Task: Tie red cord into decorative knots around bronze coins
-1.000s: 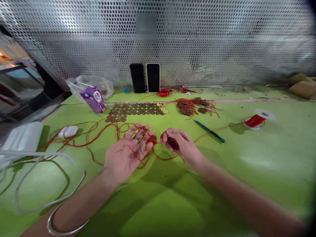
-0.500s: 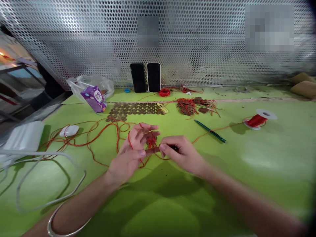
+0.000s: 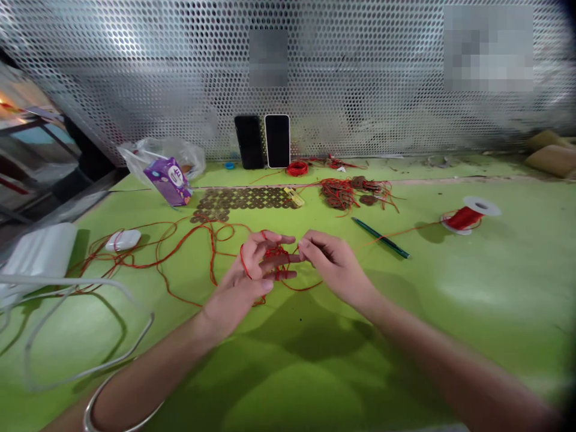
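Observation:
Red cord (image 3: 243,261) loops over the back of my left hand (image 3: 245,273) and winds between and around its spread fingers. My right hand (image 3: 335,261) is closed in a pinch right at the left fingertips, on the red cord; the pinched bit itself is mostly hidden by the fingers. A slack loop of the cord hangs below the two hands. To the right stands a white spool (image 3: 470,216) wound with red thread, and a thin strand runs from it toward my right hand.
Loose red cords (image 3: 180,249) trail left past a white earbud case (image 3: 123,240) and white charger (image 3: 40,258). Behind lie coin rows (image 3: 252,198), a yellow cutter (image 3: 294,197), corded coins (image 3: 337,193), a green pen (image 3: 380,237), a purple box (image 3: 168,180) and two phones (image 3: 278,141).
My right hand has moved up slightly, from the lower left finger to the tip of a higher one. My left fingers have spread apart, and the left thumb has come off the finger it pressed.

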A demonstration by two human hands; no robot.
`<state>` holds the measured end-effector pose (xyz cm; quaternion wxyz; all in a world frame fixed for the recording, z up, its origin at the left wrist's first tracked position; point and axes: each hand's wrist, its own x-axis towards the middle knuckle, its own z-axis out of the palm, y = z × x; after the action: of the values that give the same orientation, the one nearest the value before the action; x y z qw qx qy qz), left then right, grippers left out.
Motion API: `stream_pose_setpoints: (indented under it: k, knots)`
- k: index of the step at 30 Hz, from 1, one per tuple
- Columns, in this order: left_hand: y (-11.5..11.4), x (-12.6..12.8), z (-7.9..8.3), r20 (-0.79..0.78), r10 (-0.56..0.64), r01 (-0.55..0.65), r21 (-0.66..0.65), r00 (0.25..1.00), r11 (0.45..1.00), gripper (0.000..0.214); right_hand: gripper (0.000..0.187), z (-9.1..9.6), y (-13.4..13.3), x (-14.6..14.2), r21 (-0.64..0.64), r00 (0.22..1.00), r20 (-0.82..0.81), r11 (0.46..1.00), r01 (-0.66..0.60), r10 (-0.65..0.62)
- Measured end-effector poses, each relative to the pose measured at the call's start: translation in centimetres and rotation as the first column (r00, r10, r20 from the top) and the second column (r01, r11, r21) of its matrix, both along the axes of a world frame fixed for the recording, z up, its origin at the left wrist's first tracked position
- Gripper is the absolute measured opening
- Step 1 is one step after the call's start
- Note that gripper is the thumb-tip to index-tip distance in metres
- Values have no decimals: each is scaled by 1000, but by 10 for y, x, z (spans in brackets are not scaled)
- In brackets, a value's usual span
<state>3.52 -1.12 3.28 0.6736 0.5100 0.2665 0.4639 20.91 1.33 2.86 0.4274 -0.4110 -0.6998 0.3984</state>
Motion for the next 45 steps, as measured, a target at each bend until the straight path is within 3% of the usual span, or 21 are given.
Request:
stream_pose_setpoints:
  k: [3, 6, 8, 11, 14, 16, 19, 23, 26, 29, 35, 37, 40, 42, 45]
  knots:
    - [0, -1, 4, 48, 60, -60, -8, 997, 998, 41, 22, 4, -6, 1, 182, 976, 204, 976, -119, 81]
    - [0, -4, 8, 168, 99, -91, -56, 981, 994, 40, 21, 5, -4, 3, 225, 919, 367, 945, -236, 143]
    - [2, -7, 9, 257, 72, -45, -111, 964, 993, 39, 25, 4, 1, 6, 138, 907, 378, 958, -253, 185]
    - [5, -9, 7, 275, -1, 54, -184, 961, 981, 36, 26, 1, 12, 12, -121, 941, 172, 954, -275, 293]
    - [5, -6, 5, 173, -76, 111, -202, 982, 973, 31, 29, -4, 21, 16, -341, 967, -68, 905, -255, 246]
    - [4, -3, 6, 100, -115, 132, -186, 988, 974, 28, 29, -6, 23, 15, -385, 978, -106, 900, -205, 178]
    - [3, 0, 6, -10, -135, 131, -187, 991, 974, 26, 27, -5, 20, 12, -322, 993, -63, 940, -111, 96]
    - [4, 1, 6, -90, -74, 53, -220, 993, 974, 28, 21, 5, 9, 10, -59, 991, 136, 998, 22, -14]
    - [5, 1, 5, -21, -19, 14, -218, 1000, 976, 34, 16, 11, 2, 10, 71, 966, 251, 994, -80, 60]
    - [5, 0, 6, 109, 13, 10, -211, 994, 978, 39, 13, 14, 1, 12, 90, 943, 294, 978, -187, 154]
    - [6, -7, 7, 256, 21, 51, -270, 966, 961, 38, 21, 12, 15, 22, 39, 903, 415, 990, -137, 108]
    - [6, -6, 6, 200, -2, 56, -265, 980, 963, 34, 21, 10, 20, 26, -2, 908, 411, 996, -92, 85]
    - [5, -3, 1, -30, -51, 43, -221, 998, 974, 30, 24, 9, 22, 28, -30, 938, 343, 999, -44, 52]
    - [5, 0, -2, -177, -97, 58, -217, 979, 974, 30, 26, 11, 19, 26, -34, 953, 297, 998, -51, 58]
    - [5, 1, -6, -253, -109, 45, -246, 961, 968, 29, 25, 16, 11, 21, 21, 951, 300, 997, -77, 67]
